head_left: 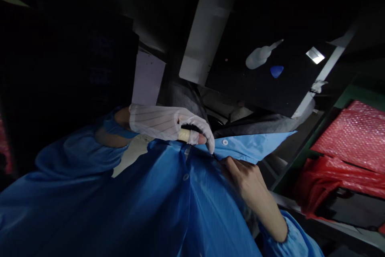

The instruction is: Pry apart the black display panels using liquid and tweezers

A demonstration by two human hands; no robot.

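Note:
A blue buttoned smock (168, 197) covers my body, and its front flap, with a white button on it, spreads out to the right. My left hand (168, 124) wears a white striped glove; the bare thumb tip pokes out, with a pale yellow wrap below it. Its fingers bend down toward the thumb at the smock's front edge, closed on the cloth there. Bare, my right hand (246, 177) has its fingers curled against the same edge, gripping the fabric close to the left fingertips. The right fingertips are partly hidden.
A dark work surface (240, 84) ahead bears a white squeeze bottle (258, 57), a blue wedge-shaped piece (276, 71) and a small bright rectangular piece (315, 55). Red bubble-wrap (355, 136) lies on a green-edged surface at right. A dark bulk stands at left.

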